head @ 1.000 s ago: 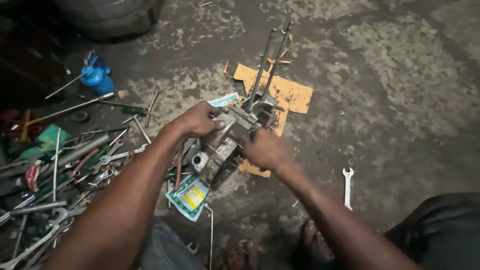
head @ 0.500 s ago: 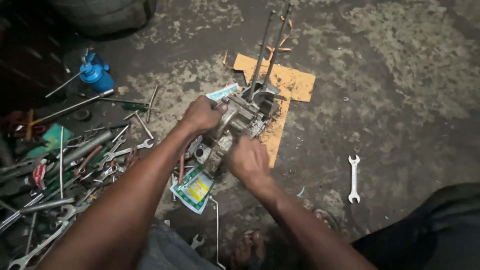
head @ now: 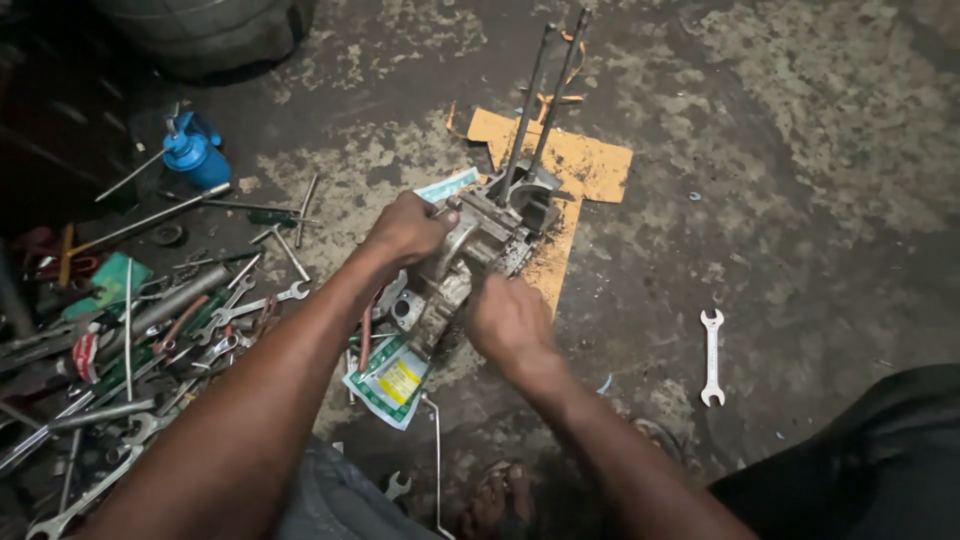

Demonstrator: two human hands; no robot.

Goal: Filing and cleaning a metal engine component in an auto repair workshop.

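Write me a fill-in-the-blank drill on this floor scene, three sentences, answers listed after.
1. Both the left hand and the right hand rest on the grey metal ____, which has two long rods sticking up from it.
2. The lone double-ended wrench lies on the concrete floor on the person's ____ side.
3. The oil can beyond the pile of tools is coloured ____.

Missing words: engine block; right; blue

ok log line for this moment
left hand on engine case | right hand at its near side | wrench lying apart
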